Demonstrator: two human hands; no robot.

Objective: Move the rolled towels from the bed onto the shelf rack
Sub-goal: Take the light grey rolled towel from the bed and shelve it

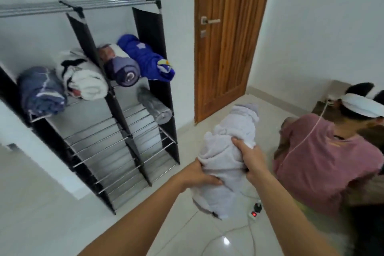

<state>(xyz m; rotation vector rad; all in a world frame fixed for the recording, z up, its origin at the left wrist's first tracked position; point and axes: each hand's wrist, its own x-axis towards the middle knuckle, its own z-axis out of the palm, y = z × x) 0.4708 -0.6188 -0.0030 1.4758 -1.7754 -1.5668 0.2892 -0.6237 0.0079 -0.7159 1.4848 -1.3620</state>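
While held mid-air over the floor, pale lilac fluffy rolled towel (227,160), long axis running away from the body, gripped at near end by left hand (200,174) and curled right hand (250,159). Black-panelled metal-rod shelf rack (116,131) ahead-left, nearer left hand; grey roll (154,106) on right bay's second tier.

Shelf rack (116,108) in front of me: blue-grey roll (41,91), white roll (83,77), purple roll (122,68), bright blue roll (145,58) on one tier; grey roll (154,106) below.
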